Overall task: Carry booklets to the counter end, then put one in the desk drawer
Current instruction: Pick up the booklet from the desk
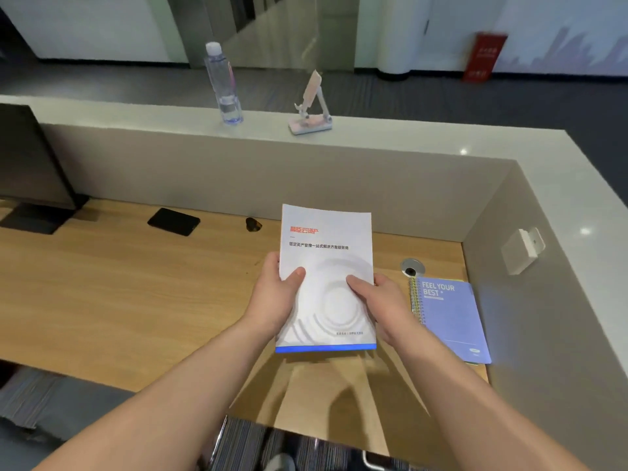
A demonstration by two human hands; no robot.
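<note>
Now I grip the booklets with my left hand and right hand, long side pointing ahead at the counter ledge.

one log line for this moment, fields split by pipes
stage: carrying | left hand: gripping booklets left edge | right hand: gripping right edge | booklets: held above wooden desk | drawer: not visible

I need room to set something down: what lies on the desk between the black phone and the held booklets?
In the head view, only a small dark object lies between the black phone and the booklets; otherwise bare wood.
</note>
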